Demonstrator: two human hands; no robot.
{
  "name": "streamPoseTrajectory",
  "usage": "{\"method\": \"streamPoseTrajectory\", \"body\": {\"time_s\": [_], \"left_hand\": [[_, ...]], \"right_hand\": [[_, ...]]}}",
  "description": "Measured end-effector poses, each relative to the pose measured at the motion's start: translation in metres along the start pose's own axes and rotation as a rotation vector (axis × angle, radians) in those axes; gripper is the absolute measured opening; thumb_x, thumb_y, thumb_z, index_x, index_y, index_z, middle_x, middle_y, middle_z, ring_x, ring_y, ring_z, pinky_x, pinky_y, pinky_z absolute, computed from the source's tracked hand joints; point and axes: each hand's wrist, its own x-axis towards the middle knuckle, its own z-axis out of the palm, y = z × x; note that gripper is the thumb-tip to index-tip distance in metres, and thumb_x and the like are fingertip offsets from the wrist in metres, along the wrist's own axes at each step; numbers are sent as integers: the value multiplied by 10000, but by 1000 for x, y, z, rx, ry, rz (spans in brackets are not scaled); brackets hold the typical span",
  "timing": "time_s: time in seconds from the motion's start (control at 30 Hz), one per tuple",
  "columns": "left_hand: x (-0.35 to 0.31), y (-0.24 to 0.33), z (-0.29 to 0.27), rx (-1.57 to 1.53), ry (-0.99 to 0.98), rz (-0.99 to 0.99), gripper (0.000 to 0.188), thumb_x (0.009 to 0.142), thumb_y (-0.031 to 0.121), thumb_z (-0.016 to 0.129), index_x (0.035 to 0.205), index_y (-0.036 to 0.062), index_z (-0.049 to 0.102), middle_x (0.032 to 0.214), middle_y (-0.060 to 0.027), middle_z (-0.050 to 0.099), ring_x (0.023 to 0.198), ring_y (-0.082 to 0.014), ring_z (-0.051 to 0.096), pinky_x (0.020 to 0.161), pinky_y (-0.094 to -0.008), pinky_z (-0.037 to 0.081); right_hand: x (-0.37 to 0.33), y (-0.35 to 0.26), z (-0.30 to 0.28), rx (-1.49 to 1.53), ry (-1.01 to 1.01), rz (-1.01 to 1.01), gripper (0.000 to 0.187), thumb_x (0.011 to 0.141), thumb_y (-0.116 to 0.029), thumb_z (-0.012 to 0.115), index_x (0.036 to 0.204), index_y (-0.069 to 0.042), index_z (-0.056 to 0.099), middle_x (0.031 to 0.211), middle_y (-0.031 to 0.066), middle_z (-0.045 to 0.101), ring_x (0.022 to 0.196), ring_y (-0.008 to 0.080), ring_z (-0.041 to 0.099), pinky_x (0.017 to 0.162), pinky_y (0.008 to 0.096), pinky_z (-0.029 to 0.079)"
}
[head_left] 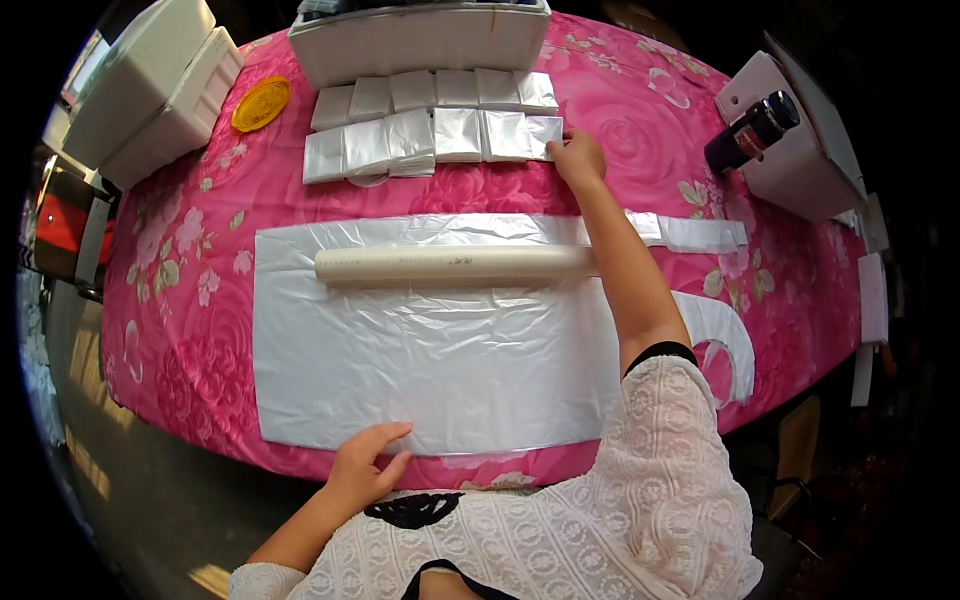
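Spread across the near side of the table is a stack of white plastic bags (450, 370), with cut handle loops at its right end. A pale plastic pipe (450, 265) lies crosswise on it; my right forearm covers its right end. My left hand (365, 465) rests at the stack's near edge, fingers stretched and thumb apart. Reaching far forward, my right hand (580, 158) has its fingertips closed at the edge of a folded plastic bag (543, 132), the rightmost of the nearer row. Two rows of folded plastic bags (365, 148) lie side by side there, some overlapping.
A white foam box (420, 45) stands behind the rows. More foam boxes (170, 110) are at far left, beside a yellow plastic basket (261, 104). At right, a dark bottle (750, 132) stands by a white carton (800, 165). A pink floral cloth (190, 350) covers the table.
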Motion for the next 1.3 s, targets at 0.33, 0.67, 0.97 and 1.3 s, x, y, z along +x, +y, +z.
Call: {"method": "streamPoseTrajectory", "body": {"time_s": [0.33,0.67,0.97,1.3], "left_hand": [[6,-3,-3,72,52,149,326,721,60,644,1043,44,597,1037,-137,620,940,-288,601,812,-347,481],[65,8,46,336,-7,326,741,762,239,665,1351,20,273,1413,-261,154,1281,-415,234,1027,-437,270],[92,32,95,385,-39,417,797,770,313,636,1395,53,217,1442,-279,23,1328,-439,89,1066,-458,177],[90,62,124,463,-107,496,707,749,342,634,1318,24,360,1431,-273,108,1324,-441,114,1057,-452,228]], "right_hand": [[-160,17,-34,8,-303,-800,489,773,-274,667,1207,-94,530,1152,116,548,1105,293,478,913,364,410],[-334,56,-27,123,-312,-593,541,861,-337,521,1230,51,444,1258,237,431,1185,370,389,996,402,319],[-259,182,-65,-336,32,-467,573,879,-343,443,1350,-39,325,1442,144,237,1330,288,226,1079,400,181],[-227,336,-149,-339,489,-71,256,815,-181,527,1012,-34,601,1047,146,599,1008,276,554,888,368,410]]}}
